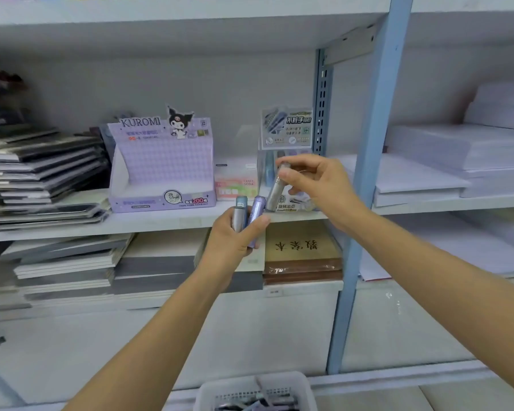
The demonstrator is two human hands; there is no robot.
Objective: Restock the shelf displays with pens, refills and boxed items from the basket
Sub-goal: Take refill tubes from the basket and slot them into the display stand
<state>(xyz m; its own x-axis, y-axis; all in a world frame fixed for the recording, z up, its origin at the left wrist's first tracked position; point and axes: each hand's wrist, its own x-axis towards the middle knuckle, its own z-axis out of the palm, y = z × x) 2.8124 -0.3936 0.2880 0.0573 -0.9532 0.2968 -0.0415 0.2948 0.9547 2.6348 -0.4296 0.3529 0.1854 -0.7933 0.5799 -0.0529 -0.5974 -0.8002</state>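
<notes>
Basket: down at the bottom edge, nearest of all, the white slotted basket (235, 382) sits below both forearms, with more stock (258, 403) lying in it, too blurred to sort out.
Left hand: the left hand (232, 241) is up in front of the shelf edge, fingers and thumb wrapped round two refill tubes.
Grey-blue tube: the grey-blue tube (239, 213) stands nearly upright in that fist, cap end up, long axis running bottom to top.
Purple tube: the purple tube (256, 213) sits right beside it, touching, top leaning off to the right and its lower end poking out under the thumb.
Right hand: the right hand (321, 185) is higher and to the right, apart from the left, thumb and fingertips pinching the top of a third tube.
Silver tube: the silver tube (275, 194) hangs from that pinch on a slant, upper end at the fingertips, lower end down-left and just beside the purple tube's cap.
Refill display: straight behind the right hand, the refill display box (287, 127) stands on the shelf (161, 225), its header card upright.
Neighbours: the pink Fruit Soda box (236, 185) is just left of it, then the lilac Kuromi display box (161, 167).
Far sides: dark notebooks (42, 173) stacked at left; white paper stacks (457, 161) beyond the blue upright (368, 173).
</notes>
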